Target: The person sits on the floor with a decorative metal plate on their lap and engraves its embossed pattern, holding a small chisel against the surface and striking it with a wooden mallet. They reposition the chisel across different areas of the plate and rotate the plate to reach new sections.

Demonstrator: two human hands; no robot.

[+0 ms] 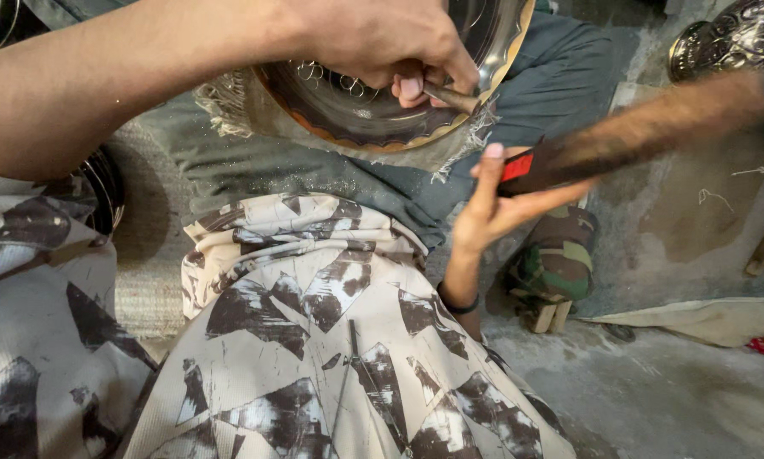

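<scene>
The metal plate (pixel 373 110) lies at twelve o'clock on the lap, seemingly padded by grey cloth (pixel 314 170), so the left hand (pixel 382 42), pinched shut, can stand a punch (pixel 450 98) on it while the right hand (pixel 492 204) at three o'clock grips a blurred mallet (pixel 637 140).

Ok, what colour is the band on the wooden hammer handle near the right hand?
Red, on the dark wooden hammer handle beside the right hand; head view shows it best.

Round metal plate (pixel 373 102) tilted on lap; punch (pixel 450 98) on it; hammer (pixel 620 140) (blurred).
</scene>
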